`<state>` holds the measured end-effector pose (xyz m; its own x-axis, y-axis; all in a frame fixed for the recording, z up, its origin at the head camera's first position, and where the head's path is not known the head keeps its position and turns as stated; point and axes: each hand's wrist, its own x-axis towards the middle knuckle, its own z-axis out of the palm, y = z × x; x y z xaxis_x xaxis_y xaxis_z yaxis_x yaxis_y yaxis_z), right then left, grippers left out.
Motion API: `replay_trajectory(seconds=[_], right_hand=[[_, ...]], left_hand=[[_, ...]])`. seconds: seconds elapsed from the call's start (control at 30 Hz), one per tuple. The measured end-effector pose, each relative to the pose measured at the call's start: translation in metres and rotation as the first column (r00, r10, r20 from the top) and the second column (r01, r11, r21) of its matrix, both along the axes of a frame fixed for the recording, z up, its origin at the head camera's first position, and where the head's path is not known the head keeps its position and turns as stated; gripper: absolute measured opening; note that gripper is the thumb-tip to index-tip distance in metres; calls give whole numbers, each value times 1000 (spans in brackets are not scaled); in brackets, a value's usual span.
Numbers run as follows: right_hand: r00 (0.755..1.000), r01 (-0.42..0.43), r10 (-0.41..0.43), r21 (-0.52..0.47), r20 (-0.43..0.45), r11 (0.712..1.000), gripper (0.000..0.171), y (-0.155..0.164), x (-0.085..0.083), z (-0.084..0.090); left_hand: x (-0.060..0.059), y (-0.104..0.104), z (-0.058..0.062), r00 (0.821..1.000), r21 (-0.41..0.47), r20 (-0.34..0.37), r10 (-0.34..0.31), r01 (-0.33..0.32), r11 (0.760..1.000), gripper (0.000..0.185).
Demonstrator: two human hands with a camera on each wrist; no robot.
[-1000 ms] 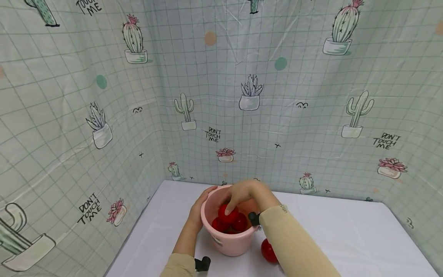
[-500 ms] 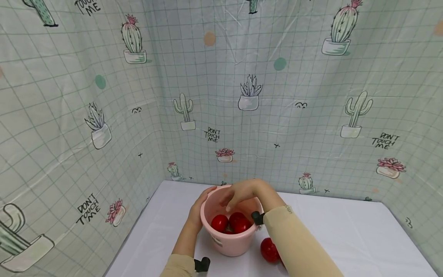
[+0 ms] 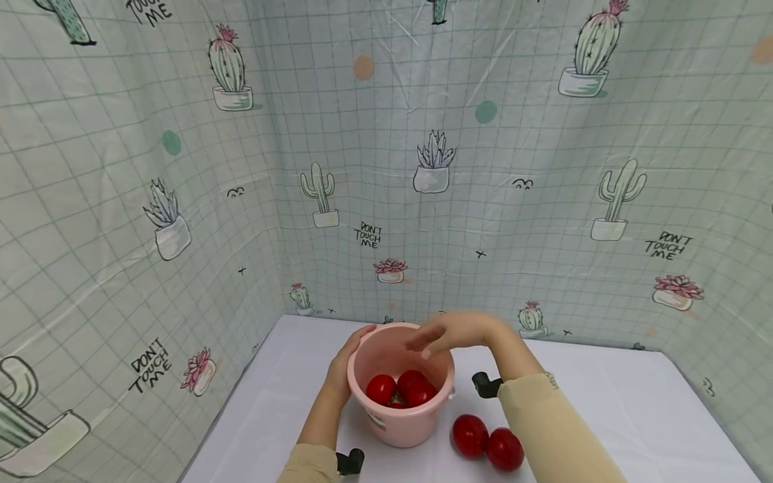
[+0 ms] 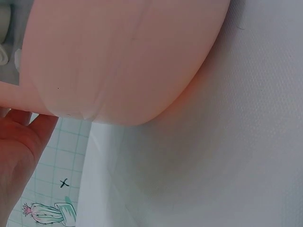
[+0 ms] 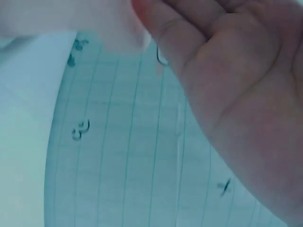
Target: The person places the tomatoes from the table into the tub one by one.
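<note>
So, an apple (image 3: 409, 380) got released inside the bucket (image 3: 403, 429) gripped by left hand (image 3: 343, 359), right hand's (image 3: 454, 333) lifted empty, two apples (image 3: 470, 436) left outside.

Bucket (image 3: 401, 426), two balls (image 3: 469, 436) on table (image 3: 640, 409)

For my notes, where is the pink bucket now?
In the head view, the pink bucket stands below centre, between the left hand and two red balls.
</note>
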<state>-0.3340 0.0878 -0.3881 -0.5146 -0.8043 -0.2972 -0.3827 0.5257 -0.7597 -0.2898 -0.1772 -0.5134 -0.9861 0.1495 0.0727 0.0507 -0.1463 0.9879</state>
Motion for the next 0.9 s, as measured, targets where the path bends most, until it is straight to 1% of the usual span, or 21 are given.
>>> replay_trajectory(seconds=[0.23,0.37,0.47,0.6,0.73,0.9], right_hand=[[997,67,-70,-126,-27,990,48,47,13,-11],[994,98,-106,-186,-32,978,51,74,25,-23],[990,132,-141,-207,-28,969,53,94,35,-35],[979,188,-200,-199,-40,962,55,114,52,-52],[976,215,-220,-201,-3,956,57,131,70,-72],[967,252,-239,-216,85,943,57,148,89,-100]], left_hand=[[0,1,1,1000,-11,2,3,-3,1000,50],[0,1,-1,1000,6,7,7,-8,1000,50],[-1,2,-2,1000,15,12,14,-14,1000,50],[-1,2,-3,1000,21,17,11,-12,1000,50],[-1,1,-3,1000,22,11,-2,2,1000,50],[-2,0,-3,1000,31,9,-11,11,999,52]])
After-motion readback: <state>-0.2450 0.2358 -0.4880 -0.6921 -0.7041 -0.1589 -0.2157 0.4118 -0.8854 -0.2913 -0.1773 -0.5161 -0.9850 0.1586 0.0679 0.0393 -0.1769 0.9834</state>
